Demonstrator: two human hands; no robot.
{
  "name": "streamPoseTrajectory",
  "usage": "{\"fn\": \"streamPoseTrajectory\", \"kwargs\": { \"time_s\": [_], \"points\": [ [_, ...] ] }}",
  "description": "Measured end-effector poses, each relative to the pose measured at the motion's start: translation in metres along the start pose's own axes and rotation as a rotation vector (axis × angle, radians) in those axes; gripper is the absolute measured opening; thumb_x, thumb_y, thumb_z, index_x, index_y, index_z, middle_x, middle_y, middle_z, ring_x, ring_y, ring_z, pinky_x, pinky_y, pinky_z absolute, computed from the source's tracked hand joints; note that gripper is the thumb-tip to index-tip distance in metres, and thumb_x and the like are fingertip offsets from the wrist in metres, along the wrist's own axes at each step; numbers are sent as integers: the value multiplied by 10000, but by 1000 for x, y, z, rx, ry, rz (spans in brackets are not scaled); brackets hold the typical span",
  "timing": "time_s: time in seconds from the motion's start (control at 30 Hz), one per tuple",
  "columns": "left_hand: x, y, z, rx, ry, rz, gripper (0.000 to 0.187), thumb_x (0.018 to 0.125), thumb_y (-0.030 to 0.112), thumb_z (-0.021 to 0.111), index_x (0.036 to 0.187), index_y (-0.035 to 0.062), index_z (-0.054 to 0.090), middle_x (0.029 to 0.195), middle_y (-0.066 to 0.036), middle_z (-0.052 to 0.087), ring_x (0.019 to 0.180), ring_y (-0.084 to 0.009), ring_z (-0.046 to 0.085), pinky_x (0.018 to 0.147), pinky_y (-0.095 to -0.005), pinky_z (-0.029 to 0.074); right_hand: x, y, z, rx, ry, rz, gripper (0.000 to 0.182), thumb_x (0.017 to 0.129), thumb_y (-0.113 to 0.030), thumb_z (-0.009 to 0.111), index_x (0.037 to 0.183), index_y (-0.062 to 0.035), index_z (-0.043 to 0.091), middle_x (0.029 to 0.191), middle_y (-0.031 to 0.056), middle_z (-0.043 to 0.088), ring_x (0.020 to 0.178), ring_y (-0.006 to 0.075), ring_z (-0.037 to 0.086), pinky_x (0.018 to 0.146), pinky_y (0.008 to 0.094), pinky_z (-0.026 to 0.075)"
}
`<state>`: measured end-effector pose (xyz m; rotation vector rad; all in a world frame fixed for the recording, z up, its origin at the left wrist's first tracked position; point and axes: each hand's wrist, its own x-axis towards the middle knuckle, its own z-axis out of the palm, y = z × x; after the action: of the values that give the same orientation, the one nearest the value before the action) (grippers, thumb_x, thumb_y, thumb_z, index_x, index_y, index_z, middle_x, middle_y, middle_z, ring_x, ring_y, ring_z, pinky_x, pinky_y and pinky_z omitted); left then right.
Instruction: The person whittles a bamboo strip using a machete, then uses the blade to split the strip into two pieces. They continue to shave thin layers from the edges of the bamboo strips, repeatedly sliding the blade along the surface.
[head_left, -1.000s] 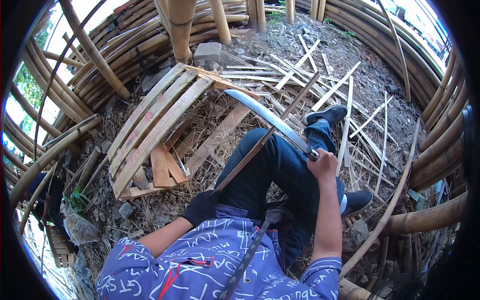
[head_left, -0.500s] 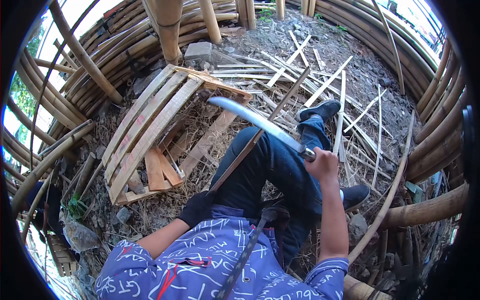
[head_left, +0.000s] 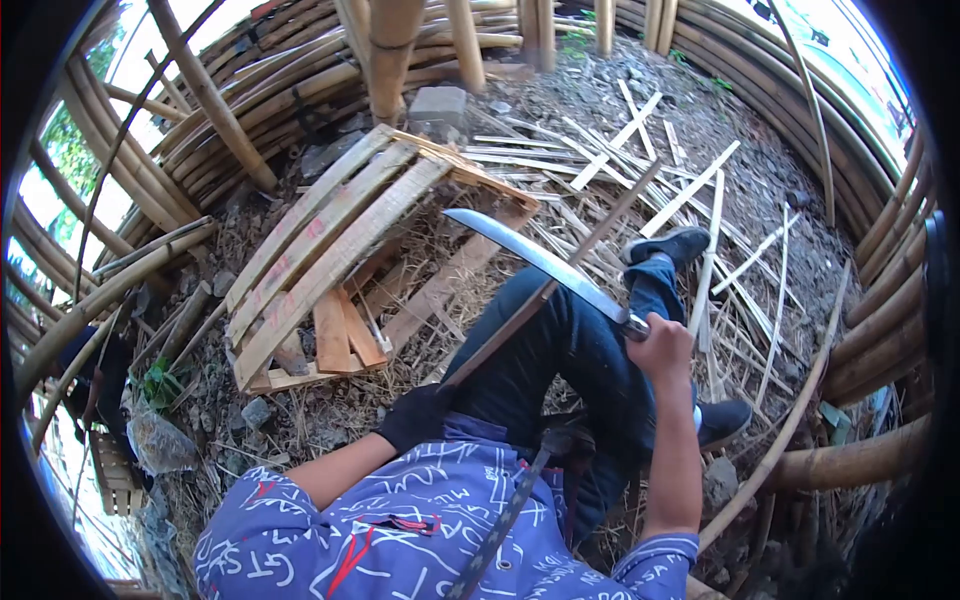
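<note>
A machete (head_left: 540,262) with a long curved blade is in my right hand (head_left: 662,347), whose bare fingers are wrapped round its handle. The blade crosses a long, thin wooden strip (head_left: 510,330) that lies slanted over my bent leg. At the strip's lower end is my left hand (head_left: 415,415), in a black glove and closed round it. The strip's far end reaches over a heap of pale split strips (head_left: 625,140). Left of my leg stands a slatted wooden crate (head_left: 325,240), tilted on the ground.
Bamboo poles (head_left: 250,110) are stacked behind the crate and along the right side. A grey block (head_left: 438,104) sits beside an upright pole (head_left: 392,60). One long bamboo piece (head_left: 790,430) lies to the right. Stones and dry straw cover the ground.
The view has shifted, so the surroundings appear further right. The machete blade remains across the strip, and both hands keep their hold.
</note>
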<state>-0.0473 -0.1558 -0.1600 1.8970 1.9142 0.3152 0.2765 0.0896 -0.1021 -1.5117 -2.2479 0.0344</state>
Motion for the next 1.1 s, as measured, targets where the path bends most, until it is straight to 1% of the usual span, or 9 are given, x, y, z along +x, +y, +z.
{"fn": "streamPoseTrajectory", "kwargs": {
  "time_s": [0.03,0.13,0.23,0.37,0.53,0.6,0.83,0.97,1.1],
  "points": [
    [0,9,-9,-7,-29,-17,384,806,225,615,1144,47,578,1018,-216,636,925,-404,625,796,-479,507,2,0,-6,-27,-2,-6,226,687,-276,669,675,-56,621,672,194,651,647,381,656,634,482,527],
    [-3,0,0,-40,-14,-26,454,749,234,669,1159,62,577,1022,-206,640,947,-402,624,804,-472,509,13,18,-9,-115,-26,71,222,703,-256,663,711,-35,638,698,215,655,686,398,661,655,489,529],
    [-4,-4,3,-39,0,-14,397,814,240,613,1170,67,573,1025,-207,638,954,-402,623,802,-470,509,16,26,-6,-58,35,222,221,721,-240,643,701,-22,621,700,226,646,710,427,643,663,521,509],
    [-1,0,-1,-68,-53,-45,354,865,233,555,1168,49,562,1026,-225,629,951,-415,617,799,-473,505,9,12,-6,36,40,163,209,722,-231,640,713,-23,627,704,233,640,708,431,639,663,520,503],
    [-2,0,-6,-57,-6,29,348,859,215,551,1156,32,553,1017,-239,624,935,-429,611,786,-480,502,4,-12,-14,-15,-77,24,206,705,-238,650,707,-34,620,694,225,641,691,416,642,655,520,506],
    [-3,2,-8,-69,-3,30,344,858,207,550,1151,28,552,1013,-241,623,929,-431,611,782,-481,501,7,-15,-10,-129,-124,4,219,691,-265,676,715,-53,629,692,209,656,690,400,661,658,476,532],
    [-6,-4,-1,-118,-9,-28,448,790,209,626,1195,36,544,1004,-237,623,923,-428,614,787,-483,504,14,-1,3,34,-48,250,252,723,-259,627,766,-13,665,783,248,659,788,446,641,729,525,507],
    [-3,-3,0,-98,27,6,389,814,185,601,1169,33,557,992,-238,625,905,-424,619,777,-484,505,7,-14,-1,16,-26,252,226,718,-249,626,752,-29,669,751,242,664,746,427,660,735,504,532],
    [-1,8,-11,-46,8,11,341,816,188,600,1115,28,563,948,-222,627,868,-420,619,755,-495,503,1,-34,-7,59,-79,122,236,709,-264,639,762,-36,671,732,235,662,727,419,662,713,496,535]
  ]
}}
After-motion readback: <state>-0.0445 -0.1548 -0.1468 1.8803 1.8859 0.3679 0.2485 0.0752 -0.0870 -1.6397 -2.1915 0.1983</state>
